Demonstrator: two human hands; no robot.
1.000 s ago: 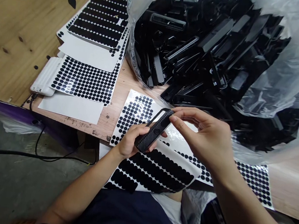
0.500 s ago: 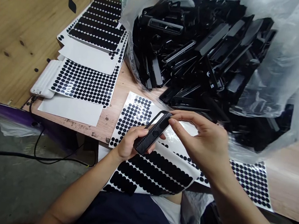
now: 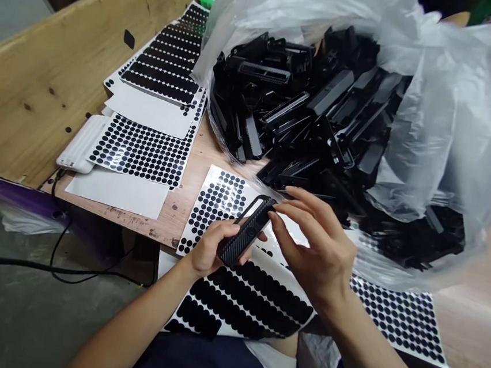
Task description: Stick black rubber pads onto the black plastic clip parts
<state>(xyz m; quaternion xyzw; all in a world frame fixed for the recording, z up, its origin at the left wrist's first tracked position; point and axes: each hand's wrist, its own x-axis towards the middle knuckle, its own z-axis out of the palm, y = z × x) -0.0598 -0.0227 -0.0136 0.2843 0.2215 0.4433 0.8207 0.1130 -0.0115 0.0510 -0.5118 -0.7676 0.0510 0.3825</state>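
My left hand [image 3: 213, 244] is closed round the lower end of a slim black plastic part [image 3: 247, 230] with a ribbed, carbon-like face and an open loop along its far side. A darker round spot shows midway along that face. At the part's upper end, the thumb and forefinger of my right hand [image 3: 316, 237] come together, with the other fingers raised. Whether something small is between those fingertips is hidden. Beneath the hands lies a sheet of large black round stickers [image 3: 256, 292], partly over a sheet of smaller black dots [image 3: 218, 199].
A big clear plastic bag [image 3: 442, 128] full of black plastic parts [image 3: 332, 94] takes up the table's far side. Sticker sheets [image 3: 145, 145] and a white power-bank-like box [image 3: 82, 145] lie at left, beside a wooden board [image 3: 42, 78]. A cable [image 3: 24, 265] hangs below.
The view has tilted, so the table and bag sit lower in it. My right hand has shifted slightly left, its other fingers more raised. My left hand still holds the part.
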